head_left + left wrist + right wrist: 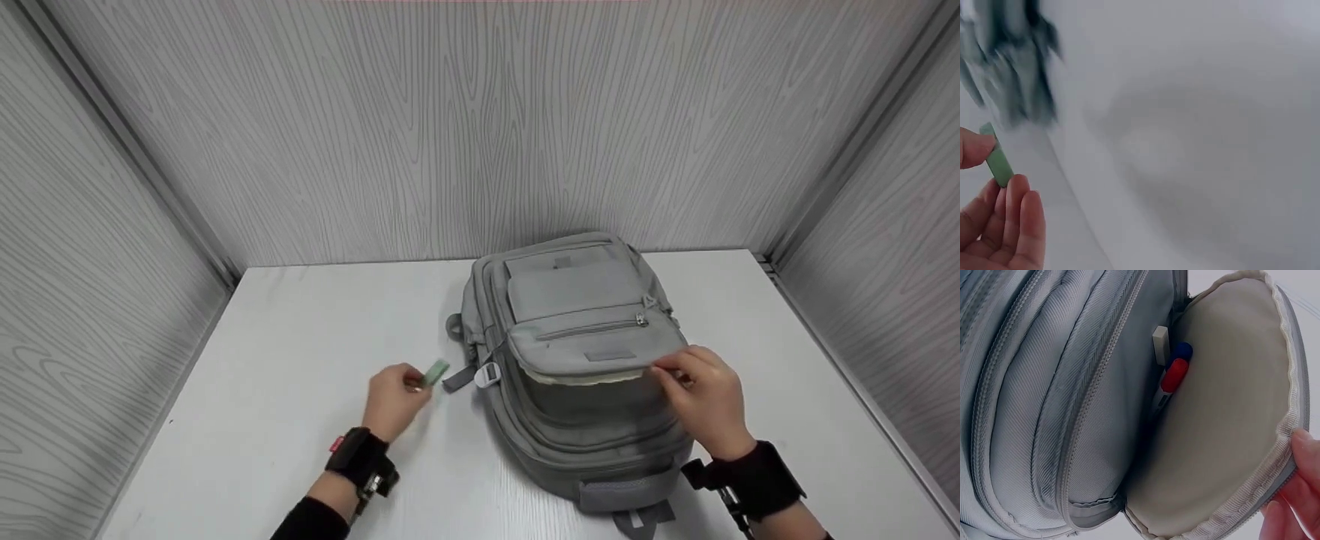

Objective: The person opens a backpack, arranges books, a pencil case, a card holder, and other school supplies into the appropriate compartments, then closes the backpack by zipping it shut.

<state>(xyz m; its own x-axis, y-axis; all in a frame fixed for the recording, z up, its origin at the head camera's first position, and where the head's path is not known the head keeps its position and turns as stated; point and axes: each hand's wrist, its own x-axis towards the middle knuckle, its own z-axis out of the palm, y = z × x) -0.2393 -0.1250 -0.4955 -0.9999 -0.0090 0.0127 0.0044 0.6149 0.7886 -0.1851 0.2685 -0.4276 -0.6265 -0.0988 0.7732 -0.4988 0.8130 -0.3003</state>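
Note:
A grey backpack lies on the white table, its front pocket unzipped. My right hand pinches the edge of the pocket flap and holds it away from the bag. Inside the pocket, the right wrist view shows a white eraser-like block, a red-capped marker and a blue-capped marker. To the left of the bag, my left hand holds a small green block between thumb and fingers, above the table.
Dangling beside the bag's left side are a grey strap and a white round tag. The carry handle faces the table's front. Wood-grain panels wall in the back and both sides of the table.

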